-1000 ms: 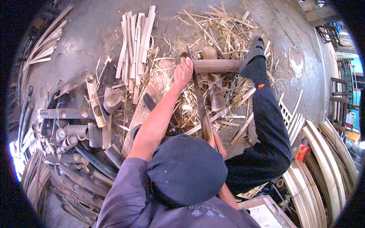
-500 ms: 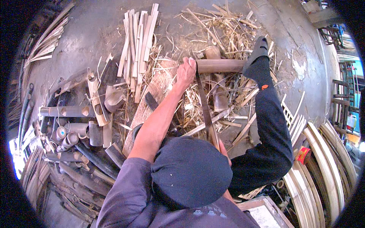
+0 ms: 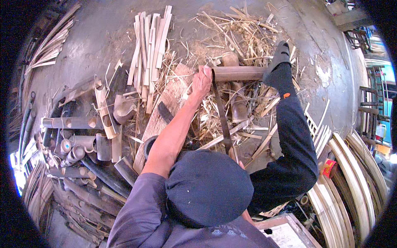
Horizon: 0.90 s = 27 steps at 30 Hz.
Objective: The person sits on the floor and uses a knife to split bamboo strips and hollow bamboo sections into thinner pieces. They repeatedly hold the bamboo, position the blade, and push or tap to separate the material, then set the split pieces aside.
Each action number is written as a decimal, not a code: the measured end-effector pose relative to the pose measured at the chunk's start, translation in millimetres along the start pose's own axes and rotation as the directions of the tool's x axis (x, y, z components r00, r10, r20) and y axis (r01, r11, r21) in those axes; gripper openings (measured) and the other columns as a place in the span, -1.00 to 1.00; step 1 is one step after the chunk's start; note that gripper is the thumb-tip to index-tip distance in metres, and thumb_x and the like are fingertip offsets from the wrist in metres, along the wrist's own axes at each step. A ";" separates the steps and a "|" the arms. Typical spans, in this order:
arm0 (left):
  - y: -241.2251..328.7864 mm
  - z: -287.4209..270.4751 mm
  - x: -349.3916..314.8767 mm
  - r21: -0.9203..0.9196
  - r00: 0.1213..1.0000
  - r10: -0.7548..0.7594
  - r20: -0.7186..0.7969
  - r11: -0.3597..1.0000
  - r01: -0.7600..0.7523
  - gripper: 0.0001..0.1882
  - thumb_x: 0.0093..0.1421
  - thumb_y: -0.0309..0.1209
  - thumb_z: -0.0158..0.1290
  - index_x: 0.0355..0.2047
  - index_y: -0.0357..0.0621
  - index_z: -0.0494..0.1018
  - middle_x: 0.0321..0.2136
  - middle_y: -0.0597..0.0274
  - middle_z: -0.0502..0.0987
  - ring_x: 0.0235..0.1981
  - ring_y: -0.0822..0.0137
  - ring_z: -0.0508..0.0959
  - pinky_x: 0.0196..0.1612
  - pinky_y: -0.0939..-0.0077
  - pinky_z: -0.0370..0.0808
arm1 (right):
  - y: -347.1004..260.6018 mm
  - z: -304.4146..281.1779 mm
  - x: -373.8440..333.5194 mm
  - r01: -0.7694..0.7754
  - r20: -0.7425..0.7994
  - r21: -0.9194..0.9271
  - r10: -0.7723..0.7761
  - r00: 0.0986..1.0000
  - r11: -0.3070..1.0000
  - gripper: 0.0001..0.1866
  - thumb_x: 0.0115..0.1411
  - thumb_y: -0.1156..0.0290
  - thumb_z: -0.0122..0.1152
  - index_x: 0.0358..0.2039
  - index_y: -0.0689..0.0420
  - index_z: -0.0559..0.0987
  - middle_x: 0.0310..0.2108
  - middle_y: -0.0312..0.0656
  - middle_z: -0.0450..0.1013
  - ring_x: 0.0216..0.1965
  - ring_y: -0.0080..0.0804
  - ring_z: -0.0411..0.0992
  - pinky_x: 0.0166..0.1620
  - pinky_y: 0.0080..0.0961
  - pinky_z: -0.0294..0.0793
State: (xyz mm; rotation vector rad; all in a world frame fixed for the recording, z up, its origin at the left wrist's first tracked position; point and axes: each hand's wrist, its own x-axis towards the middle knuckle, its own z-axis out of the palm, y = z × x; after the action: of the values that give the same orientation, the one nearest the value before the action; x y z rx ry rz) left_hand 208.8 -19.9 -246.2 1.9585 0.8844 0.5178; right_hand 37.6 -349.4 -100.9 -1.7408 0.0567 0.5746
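A brown bamboo tube point(image 3: 240, 73) lies crosswise over the work area. My left hand point(image 3: 202, 82) is closed around its left end. At the tube's right end, my foot in a dark split-toe sock point(image 3: 278, 62) presses against it. A long, narrow, dark saw point(image 3: 221, 113) runs from the tube, just beside my left hand, back toward my body. Only a few fingers of my right hand point(image 3: 242, 165) show past the dark cap, at the saw's near end; the cap hides the rest of its grip. Beneath the tube is another bamboo piece point(image 3: 238, 105) among shavings.
A rough wooden plank point(image 3: 171, 97) slants under my left forearm. Flat bamboo strips point(image 3: 149, 45) lie ahead, and loose shavings point(image 3: 254, 35) are heaped beyond the tube. Cut bamboo tubes point(image 3: 70, 122) crowd the left. Long pale strips point(image 3: 349, 177) are stacked at right near a red packet point(image 3: 329, 168).
The saw and my right fingers have shifted slightly toward my body. My left hand and foot stay on the bamboo tube; the whole view has shifted a little.
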 end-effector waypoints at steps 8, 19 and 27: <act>10.0 -6.9 -2.8 -0.004 0.999 -0.032 -0.003 0.999 0.032 -0.59 0.34 -0.07 -0.37 -0.17 -0.17 0.25 -0.49 -0.44 0.45 -0.35 -0.46 0.43 -0.27 -0.23 0.32 | -43.4 109.3 140.5 0.361 -0.014 -0.267 -0.378 0.926 0.893 -0.58 0.21 0.47 0.01 0.08 0.34 0.40 -0.02 0.01 0.45 0.00 -0.34 0.41 0.06 -0.52 0.34; 29.3 -10.0 -2.1 0.074 0.946 -0.005 0.324 0.997 -0.020 -0.02 0.04 0.11 0.08 0.21 -0.42 0.01 0.07 -0.42 0.26 0.09 -0.29 0.30 0.16 0.07 0.27 | -234.1 -90.1 -6.2 0.616 -0.358 -0.434 -0.753 0.551 0.657 -0.59 0.32 0.34 -0.18 0.11 0.21 0.37 -0.71 -0.39 0.17 -0.71 -0.65 0.11 -0.60 -0.66 0.21; 48.8 -8.8 -25.2 0.179 0.990 -0.071 0.125 0.983 0.048 -0.17 -0.18 0.03 0.31 0.05 -0.08 0.27 -0.04 0.02 0.46 0.01 -0.07 0.40 0.05 -0.10 0.21 | -225.5 -190.3 -118.9 0.354 -0.528 -0.561 -0.653 0.542 0.748 -0.57 0.30 0.18 -0.05 0.08 0.14 0.44 -0.81 -0.42 0.10 -0.84 -0.69 0.08 -0.74 -0.70 0.16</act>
State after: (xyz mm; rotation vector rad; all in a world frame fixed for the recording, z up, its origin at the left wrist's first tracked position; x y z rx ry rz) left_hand 205.0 -50.6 -200.0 2.0913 0.9284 0.2809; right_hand 75.8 -499.2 177.1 -2.1567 -0.0514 -0.6110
